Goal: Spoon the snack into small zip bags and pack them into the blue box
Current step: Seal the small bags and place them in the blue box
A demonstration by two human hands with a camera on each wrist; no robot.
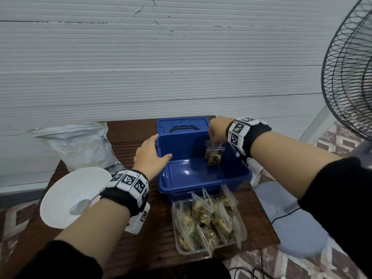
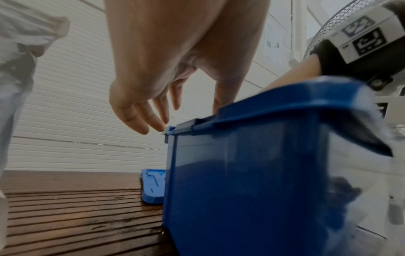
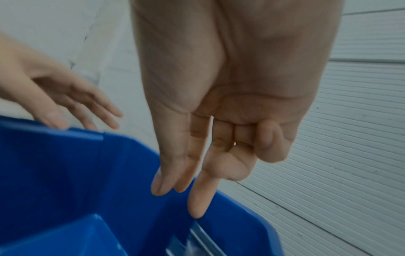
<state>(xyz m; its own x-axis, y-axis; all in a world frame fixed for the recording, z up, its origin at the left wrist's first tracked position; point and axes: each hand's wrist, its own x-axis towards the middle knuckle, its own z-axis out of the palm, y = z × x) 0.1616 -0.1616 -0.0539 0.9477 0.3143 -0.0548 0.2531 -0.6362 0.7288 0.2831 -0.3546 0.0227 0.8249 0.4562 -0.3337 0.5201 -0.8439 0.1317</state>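
Hanging from the right hand (image 1: 216,130), upper centre of the head view, a filled bag (image 1: 213,155) is pinched at its top over the blue box (image 1: 203,178), long axis vertical; the left hand (image 1: 150,156), fingers straight, is rested on the box's left rim; more bags are stacked in a clear tray (image 1: 209,222) below; nothing is seen barring the drop.
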